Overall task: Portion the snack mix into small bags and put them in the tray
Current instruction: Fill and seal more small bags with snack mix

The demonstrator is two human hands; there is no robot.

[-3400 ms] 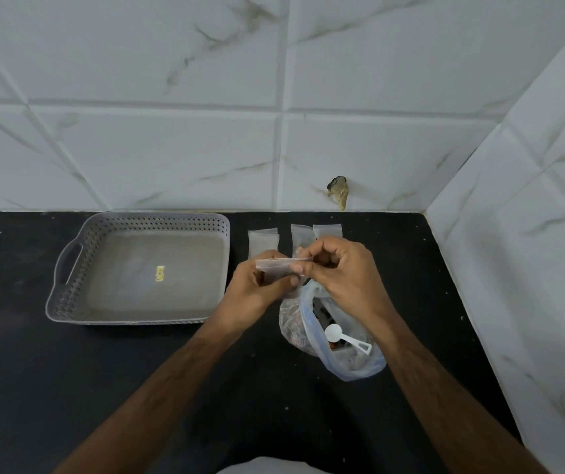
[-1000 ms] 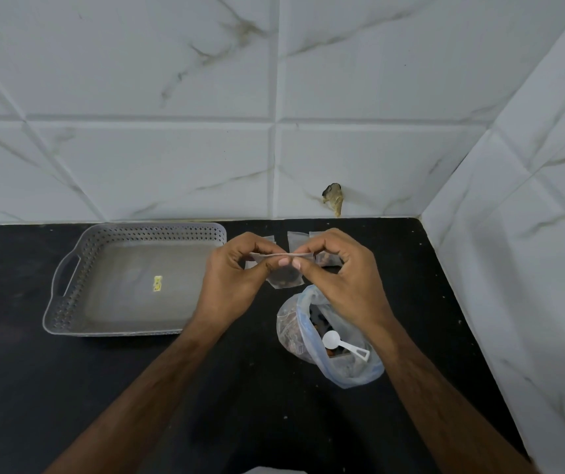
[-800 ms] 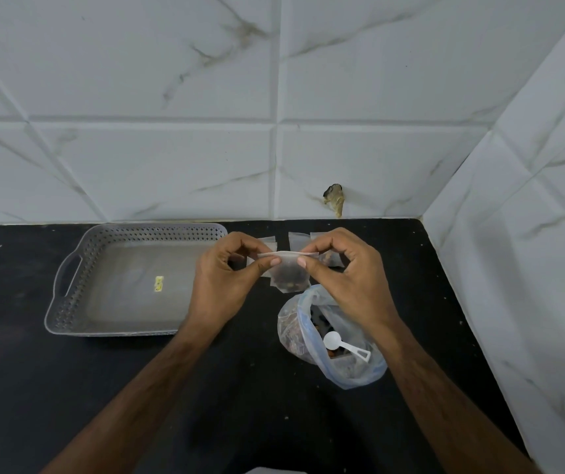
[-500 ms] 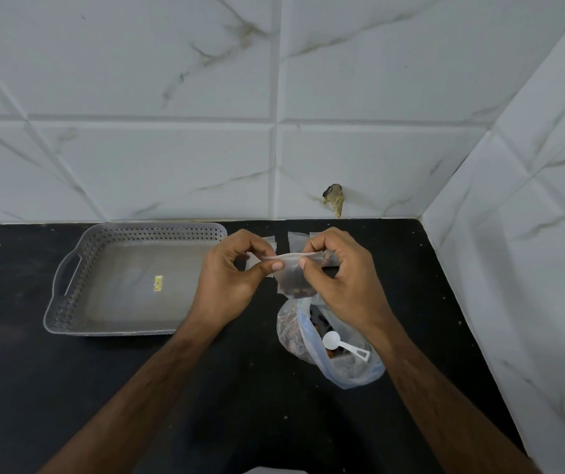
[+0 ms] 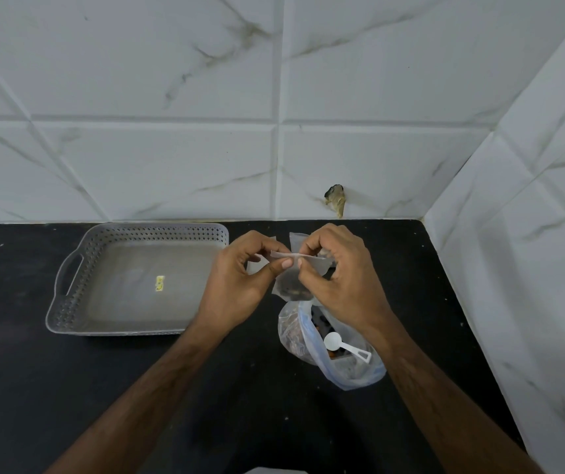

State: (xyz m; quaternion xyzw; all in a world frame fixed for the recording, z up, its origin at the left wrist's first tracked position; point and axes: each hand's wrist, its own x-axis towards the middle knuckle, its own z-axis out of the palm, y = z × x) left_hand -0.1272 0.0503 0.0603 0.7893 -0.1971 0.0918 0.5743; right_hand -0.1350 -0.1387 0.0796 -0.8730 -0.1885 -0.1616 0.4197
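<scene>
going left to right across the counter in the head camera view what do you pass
Tray → left hand → small bag pinched at its top by both hands → right hand. The big snack bag with the scoop lies nearer, under the right hand, so its place is unclear.

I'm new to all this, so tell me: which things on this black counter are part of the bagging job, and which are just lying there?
Part of the job:
small clear plastic bag, pinched by left hand and right hand
large clear snack-mix bag
white plastic scoop
grey perforated plastic tray
spare clear bags

Just there:
yellow sticker in the tray
brownish patch on wall tile
</scene>
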